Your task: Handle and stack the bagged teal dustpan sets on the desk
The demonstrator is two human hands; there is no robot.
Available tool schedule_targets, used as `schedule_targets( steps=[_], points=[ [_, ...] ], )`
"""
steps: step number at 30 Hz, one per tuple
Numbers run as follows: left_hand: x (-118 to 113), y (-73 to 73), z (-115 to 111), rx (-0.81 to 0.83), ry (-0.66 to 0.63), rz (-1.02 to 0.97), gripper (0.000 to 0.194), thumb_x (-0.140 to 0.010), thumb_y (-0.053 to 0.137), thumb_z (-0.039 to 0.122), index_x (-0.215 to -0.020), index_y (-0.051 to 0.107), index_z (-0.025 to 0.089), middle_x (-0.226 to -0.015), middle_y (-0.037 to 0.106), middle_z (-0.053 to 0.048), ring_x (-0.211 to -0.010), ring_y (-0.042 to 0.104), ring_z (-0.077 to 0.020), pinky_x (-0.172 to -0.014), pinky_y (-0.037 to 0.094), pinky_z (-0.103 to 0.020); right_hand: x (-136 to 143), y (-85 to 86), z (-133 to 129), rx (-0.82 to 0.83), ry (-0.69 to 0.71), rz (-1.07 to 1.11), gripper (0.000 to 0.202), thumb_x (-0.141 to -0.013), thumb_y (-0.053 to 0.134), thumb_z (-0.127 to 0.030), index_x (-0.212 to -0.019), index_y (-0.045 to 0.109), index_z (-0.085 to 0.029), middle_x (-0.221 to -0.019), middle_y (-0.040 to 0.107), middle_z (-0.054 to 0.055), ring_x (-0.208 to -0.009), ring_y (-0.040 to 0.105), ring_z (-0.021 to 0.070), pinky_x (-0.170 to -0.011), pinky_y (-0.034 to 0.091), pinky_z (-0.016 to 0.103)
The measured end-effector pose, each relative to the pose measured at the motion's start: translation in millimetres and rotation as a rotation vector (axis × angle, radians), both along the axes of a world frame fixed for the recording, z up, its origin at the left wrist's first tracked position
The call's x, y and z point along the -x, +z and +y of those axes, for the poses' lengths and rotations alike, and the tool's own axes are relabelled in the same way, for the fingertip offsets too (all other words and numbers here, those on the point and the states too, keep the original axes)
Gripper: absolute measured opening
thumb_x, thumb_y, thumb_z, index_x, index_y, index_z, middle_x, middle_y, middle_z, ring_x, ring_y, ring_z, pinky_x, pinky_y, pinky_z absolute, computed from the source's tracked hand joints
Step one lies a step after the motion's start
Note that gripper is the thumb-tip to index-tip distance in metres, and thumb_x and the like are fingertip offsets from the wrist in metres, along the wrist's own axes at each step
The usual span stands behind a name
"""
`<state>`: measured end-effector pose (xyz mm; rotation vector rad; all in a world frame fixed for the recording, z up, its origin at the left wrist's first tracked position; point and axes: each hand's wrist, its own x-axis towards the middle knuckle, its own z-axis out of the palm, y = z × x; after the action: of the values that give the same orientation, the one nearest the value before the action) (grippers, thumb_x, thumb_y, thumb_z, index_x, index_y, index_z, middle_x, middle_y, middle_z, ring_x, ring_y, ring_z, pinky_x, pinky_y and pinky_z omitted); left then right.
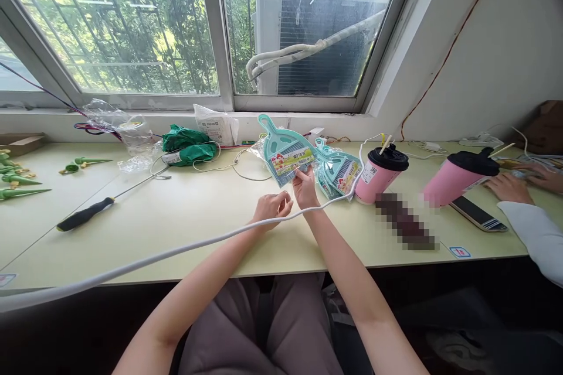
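On desk, dustpan set (285, 155), handle up-left, right hand (305, 187)

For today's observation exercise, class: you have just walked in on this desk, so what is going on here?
A person sits at a pale green desk under a window. Their right hand pinches the bottom edge of a packaged teal dustpan set, lifting it. Their left hand is loosely curled beside it, over a white cable. A second set lies behind. Another person's hands rest at the far right.
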<state>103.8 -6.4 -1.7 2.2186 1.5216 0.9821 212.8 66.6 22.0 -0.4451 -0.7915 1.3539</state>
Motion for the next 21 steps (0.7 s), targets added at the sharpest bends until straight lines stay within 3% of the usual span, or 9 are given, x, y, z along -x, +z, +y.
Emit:
schedule_targets(
  steps=[4, 6, 8, 10, 13, 15, 17, 19, 21],
  points=[
    [10.0, 1.1, 7.1, 0.257, -0.340, -0.374, 0.052, -0.092, 0.031, 0.056, -0.079, 0.064, 0.018, -0.058, 0.059, -0.002, -0.051, 0.052, -0.0126, -0.056, 0.041, -0.025, -2.4, 4.6, -4.9, -0.031, 0.118, 0.023, 0.052, -0.069, 0.070, -0.015, -0.115, 0.054, -0.030, -0.104, 0.071, -0.003, -0.105, 0.067, 0.0141, -0.093, 0.056, 0.028],
    [12.7, 0.6, 11.5, 0.338, -0.397, -0.549, 0.058, -0.091, 0.028, 0.059, -0.078, 0.064, 0.015, -0.056, 0.058, -0.004, -0.046, 0.049, -0.0125, -0.050, 0.039, -0.025, -2.6, 5.4, -6.5, -0.035, 0.158, 0.030, 0.050, -0.069, 0.070, -0.013, -0.113, 0.055, -0.030, -0.103, 0.071, -0.004, -0.104, 0.067, 0.0142, -0.092, 0.057, 0.028],
    [15.7, -0.2, 15.1, 0.392, -0.429, -0.551, 0.060, -0.090, 0.028, 0.061, -0.082, 0.066, 0.015, -0.058, 0.061, -0.005, -0.046, 0.051, -0.0130, -0.049, 0.040, -0.026, -2.5, 5.9, -7.9, -0.017, 0.170, 0.016, 0.044, -0.071, 0.068, -0.012, -0.110, 0.057, -0.029, -0.103, 0.071, -0.003, -0.105, 0.067, 0.0149, -0.093, 0.057, 0.030],
    [18.7, -1.8, 17.9, 0.386, -0.408, -0.386, 0.053, -0.086, 0.042, 0.062, -0.088, 0.070, 0.016, -0.064, 0.065, -0.005, -0.051, 0.054, -0.0134, -0.054, 0.044, -0.026, -2.6, 6.5, -8.8, 0.014, 0.158, -0.001, 0.039, -0.073, 0.066, -0.012, -0.107, 0.058, -0.028, -0.102, 0.070, -0.002, -0.106, 0.066, 0.0152, -0.094, 0.057, 0.030],
    [21.6, -7.2, 23.8, 0.322, -0.269, -0.219, 0.039, -0.078, 0.060, 0.055, -0.089, 0.072, 0.019, -0.074, 0.070, -0.004, -0.058, 0.058, -0.0133, -0.059, 0.048, -0.025, -3.5, 7.7, -9.6, 0.045, 0.147, 0.001, 0.036, -0.073, 0.064, -0.010, -0.104, 0.057, -0.027, -0.099, 0.071, -0.003, -0.107, 0.066, 0.0150, -0.093, 0.057, 0.029],
    [22.6, -11.1, 30.4, 0.331, -0.202, -0.366, 0.037, -0.081, 0.058, 0.051, -0.089, 0.070, 0.017, -0.082, 0.071, -0.006, -0.063, 0.061, -0.0142, -0.059, 0.050, -0.026, -4.1, 8.4, -10.3, 0.044, 0.167, 0.006, 0.037, -0.073, 0.064, -0.010, -0.105, 0.057, -0.028, -0.098, 0.071, -0.003, -0.106, 0.067, 0.0156, -0.091, 0.058, 0.030],
    [24.0, -12.8, 38.0, 0.338, -0.160, -0.633, 0.035, -0.084, 0.056, 0.046, -0.096, 0.069, 0.015, -0.094, 0.072, -0.010, -0.073, 0.066, -0.0169, -0.063, 0.054, -0.028, -3.8, 8.6, -11.6, 0.038, 0.220, -0.003, 0.038, -0.073, 0.064, -0.010, -0.106, 0.057, -0.028, -0.098, 0.072, -0.002, -0.104, 0.068, 0.0172, -0.087, 0.060, 0.032],
    [26.8, -11.5, 43.7, 0.308, -0.114, -0.866, 0.036, -0.087, 0.054, 0.043, -0.110, 0.066, 0.017, -0.105, 0.071, -0.011, -0.089, 0.068, -0.0201, -0.072, 0.057, -0.033, -2.4, 7.9, -14.0, 0.039, 0.311, -0.032, 0.038, -0.072, 0.066, -0.011, -0.106, 0.058, -0.026, -0.097, 0.073, -0.002, -0.101, 0.069, 0.0188, -0.082, 0.061, 0.033],
    [31.2, -8.0, 44.9, 0.251, -0.064, -0.962, 0.038, -0.093, 0.047, 0.043, -0.121, 0.061, 0.020, -0.112, 0.069, -0.010, -0.099, 0.066, -0.0210, -0.081, 0.057, -0.036, 0.3, 6.7, -18.0, 0.043, 0.436, -0.075, 0.040, -0.069, 0.069, -0.010, -0.105, 0.059, -0.025, -0.096, 0.073, -0.001, -0.098, 0.070, 0.0198, -0.077, 0.062, 0.031]
  ],
)
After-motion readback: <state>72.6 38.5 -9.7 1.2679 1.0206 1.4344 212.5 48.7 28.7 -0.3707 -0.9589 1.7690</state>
